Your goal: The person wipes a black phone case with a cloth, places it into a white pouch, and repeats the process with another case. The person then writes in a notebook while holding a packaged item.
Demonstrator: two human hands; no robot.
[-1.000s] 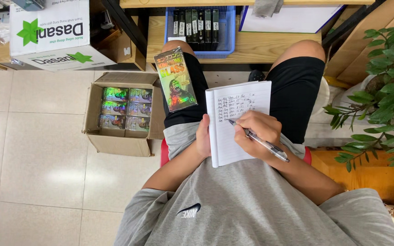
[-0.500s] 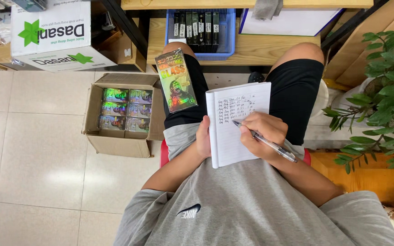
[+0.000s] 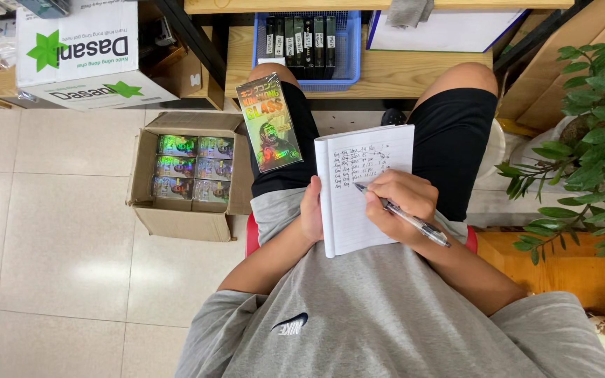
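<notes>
From up here I lose most of my left hand (image 3: 311, 210): it sits at the notebook's (image 3: 365, 189) left edge, and I cannot tell whether that grip is pressed together or spread. The writing on the page is too small to read. The pen's (image 3: 400, 215) tip meets the paper, but its middle is buried in my right hand (image 3: 400, 199), whose grip is pinching the pen. The plant (image 3: 589, 140) is cut off at the right edge.

I sit over a pale tiled floor (image 3: 57, 238). An open cardboard box (image 3: 187, 175) of shiny packs stands on it beside my left leg. A flat colourful package (image 3: 269, 122) lies on my left thigh. Ahead, a blue basket (image 3: 306, 45) of dark packs rests on a wooden shelf (image 3: 414, 70).

The notebook rests on my lap between my thighs, long axis running away from me, tilted slightly right. The pen slants from lower right to upper left, tip pointing left.
</notes>
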